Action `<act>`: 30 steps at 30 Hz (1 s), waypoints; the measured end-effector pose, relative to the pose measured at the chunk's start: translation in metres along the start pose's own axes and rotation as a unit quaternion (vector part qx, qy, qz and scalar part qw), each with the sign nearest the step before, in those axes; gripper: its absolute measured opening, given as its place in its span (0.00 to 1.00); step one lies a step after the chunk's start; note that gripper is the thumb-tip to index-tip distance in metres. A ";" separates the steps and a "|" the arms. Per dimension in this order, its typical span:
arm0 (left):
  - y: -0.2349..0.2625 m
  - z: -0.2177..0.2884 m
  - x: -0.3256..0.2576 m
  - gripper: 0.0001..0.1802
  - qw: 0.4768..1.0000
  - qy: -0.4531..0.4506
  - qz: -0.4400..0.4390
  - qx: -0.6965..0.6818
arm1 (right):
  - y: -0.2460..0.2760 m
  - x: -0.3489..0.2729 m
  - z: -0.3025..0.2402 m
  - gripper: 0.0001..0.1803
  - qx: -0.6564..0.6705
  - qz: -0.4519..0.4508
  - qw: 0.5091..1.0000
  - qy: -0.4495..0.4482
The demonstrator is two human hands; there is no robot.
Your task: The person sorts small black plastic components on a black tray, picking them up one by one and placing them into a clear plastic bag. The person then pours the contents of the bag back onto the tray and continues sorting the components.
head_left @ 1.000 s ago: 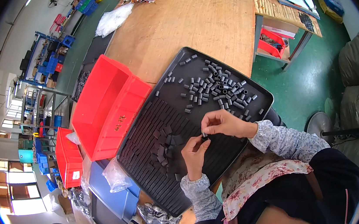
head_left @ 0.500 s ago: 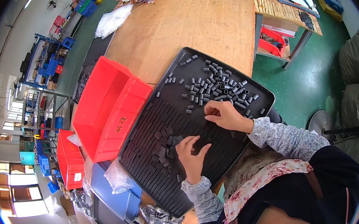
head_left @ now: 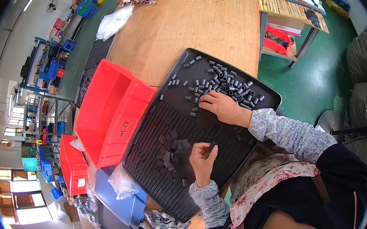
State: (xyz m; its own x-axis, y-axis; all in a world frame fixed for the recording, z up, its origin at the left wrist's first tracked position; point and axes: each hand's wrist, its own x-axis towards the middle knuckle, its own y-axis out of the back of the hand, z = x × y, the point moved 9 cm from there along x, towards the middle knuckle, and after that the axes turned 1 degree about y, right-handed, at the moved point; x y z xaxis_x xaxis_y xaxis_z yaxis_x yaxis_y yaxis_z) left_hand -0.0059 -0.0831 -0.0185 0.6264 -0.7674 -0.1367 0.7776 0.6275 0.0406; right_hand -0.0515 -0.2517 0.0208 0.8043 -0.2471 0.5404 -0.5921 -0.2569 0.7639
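On the black ridged tray (head_left: 149,131), right hand (head_left: 222,107) rests flat on loose black sleeves (head_left: 224,81); left hand (head_left: 202,157), nearer the tray's front edge, pinches one small black piece.

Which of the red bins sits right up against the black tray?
The big open red bin on the wooden table lies along the black tray's left edge. The smaller red bin sits lower left, apart; another rests under the side table.

Right hand (head_left: 223,106) on small black tubes (head_left: 225,83) in black ridged tray (head_left: 158,130), left hand (head_left: 202,157) nearby
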 end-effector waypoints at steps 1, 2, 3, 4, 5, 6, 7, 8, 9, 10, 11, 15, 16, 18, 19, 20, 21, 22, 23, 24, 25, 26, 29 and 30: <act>0.000 0.000 0.000 0.11 1.000 -0.003 0.003 -0.009 | -0.001 0.001 -0.001 0.23 -0.025 -0.008 1.000 0.011; 0.002 0.000 0.000 0.11 1.000 -0.006 0.009 -0.016 | -0.009 0.001 0.000 0.21 -0.041 -0.043 0.998 -0.006; 0.004 0.000 0.000 0.10 1.000 -0.008 0.014 -0.024 | -0.009 0.001 0.000 0.21 -0.038 -0.047 0.998 -0.015; 0.006 -0.001 0.001 0.10 1.000 -0.015 0.017 -0.020 | -0.009 0.001 0.001 0.21 -0.035 -0.052 0.998 -0.025; 0.008 -0.002 0.001 0.09 0.999 -0.020 0.019 -0.018 | -0.009 -0.001 0.002 0.20 -0.032 -0.058 0.997 -0.034; 0.009 -0.002 0.001 0.08 0.999 -0.025 0.021 -0.015 | -0.011 -0.004 0.004 0.20 -0.040 -0.068 0.996 -0.042; 0.008 0.002 0.001 0.08 0.998 -0.046 0.018 -0.034 | -0.010 -0.006 0.002 0.20 -0.034 -0.059 0.997 -0.045; 0.003 0.011 0.003 0.08 0.996 -0.067 0.015 -0.053 | -0.007 -0.010 0.000 0.20 -0.029 -0.050 0.997 -0.048; 0.000 0.018 0.003 0.08 0.993 -0.088 0.011 -0.073 | -0.004 -0.012 -0.002 0.20 -0.025 -0.042 0.997 -0.052; -0.001 0.014 0.003 0.08 0.994 -0.076 -0.006 -0.076 | -0.004 -0.015 -0.006 0.19 -0.023 -0.054 0.997 -0.039; -0.001 0.012 0.002 0.07 0.994 -0.065 -0.024 -0.080 | -0.001 -0.017 -0.010 0.19 -0.023 -0.065 0.997 -0.027; -0.007 0.004 0.001 0.09 0.992 0.017 -0.030 -0.119 | 0.003 -0.024 -0.020 0.15 -0.009 -0.092 0.996 0.018; -0.007 0.005 0.000 0.09 0.994 0.009 -0.027 -0.106 | 0.004 -0.025 -0.018 0.14 0.030 -0.075 0.997 0.005; -0.008 0.009 0.000 0.10 0.997 -0.008 -0.024 -0.079 | 0.006 -0.026 -0.014 0.12 0.106 -0.040 0.993 -0.022; -0.007 0.006 0.000 0.10 0.998 0.001 -0.028 -0.053 | 0.005 -0.028 -0.010 0.11 0.192 -0.033 0.979 -0.064; -0.006 0.002 0.000 0.10 0.999 0.009 -0.033 -0.027 | 0.007 -0.029 -0.010 0.10 0.275 -0.027 0.955 -0.106; -0.003 -0.002 0.000 0.10 0.999 0.017 -0.036 0.000 | 0.008 -0.029 -0.011 0.09 0.358 -0.021 0.922 -0.145; -0.002 -0.003 0.001 0.09 0.999 0.004 -0.035 -0.007 | -0.003 -0.033 -0.011 0.05 0.434 -0.082 0.869 -0.223; -0.003 -0.002 0.002 0.09 0.999 -0.009 -0.037 -0.013 | -0.009 -0.036 -0.014 0.05 0.504 -0.082 0.826 -0.236; -0.004 -0.001 0.002 0.08 0.999 -0.023 -0.039 -0.020 | -0.015 -0.040 -0.017 0.05 0.571 -0.082 0.778 -0.248; -0.005 -0.002 0.002 0.08 0.999 -0.014 -0.034 -0.026 | -0.020 -0.043 -0.020 0.06 0.634 -0.080 0.725 -0.257; -0.006 -0.003 0.002 0.08 0.999 -0.005 -0.028 -0.033 | -0.023 -0.043 -0.026 0.06 0.665 -0.097 0.695 -0.257; -0.008 -0.005 0.002 0.09 0.999 0.025 -0.030 -0.031 | -0.029 -0.046 -0.034 0.05 0.685 -0.131 0.663 -0.271; -0.009 -0.006 0.002 0.10 0.998 0.035 -0.034 -0.027 | -0.031 -0.046 -0.032 0.05 0.684 -0.129 0.664 -0.274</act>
State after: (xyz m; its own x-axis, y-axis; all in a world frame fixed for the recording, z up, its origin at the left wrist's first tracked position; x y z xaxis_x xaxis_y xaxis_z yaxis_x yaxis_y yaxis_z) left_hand -0.0121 -0.0895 -0.0247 0.5659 -0.7984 -0.2057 0.8126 0.5823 -0.0241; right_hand -0.0689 -0.2027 -0.0164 0.9705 -0.2374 -0.0423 -0.2320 -0.8717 -0.4316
